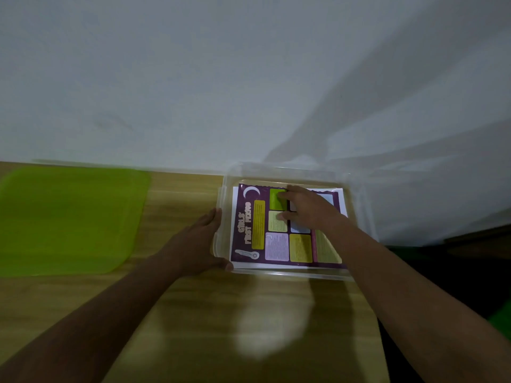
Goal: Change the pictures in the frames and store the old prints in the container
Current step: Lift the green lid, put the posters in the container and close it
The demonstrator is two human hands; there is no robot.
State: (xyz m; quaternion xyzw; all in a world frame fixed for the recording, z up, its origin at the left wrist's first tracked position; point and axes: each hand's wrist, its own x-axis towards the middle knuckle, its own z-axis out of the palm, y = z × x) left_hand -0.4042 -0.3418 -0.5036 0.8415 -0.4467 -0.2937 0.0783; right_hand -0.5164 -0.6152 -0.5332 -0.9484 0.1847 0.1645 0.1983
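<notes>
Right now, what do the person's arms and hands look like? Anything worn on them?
The left hand and the right hand are bare, and so are both forearms up to the picture's edge. No sleeves, gloves, watch or bracelet show; the blur could hide a thin ring.

Plain room: wooden table, white wall

A light wood-grain tabletop fills the lower part of the view, and a pale patch of glare lies on its near middle. A flat green lid with rounded corners rests on the tabletop at far left, blurred. Behind stands a plain white wall crossed by soft shadows. At right lies a dark area with a small green patch.
</notes>
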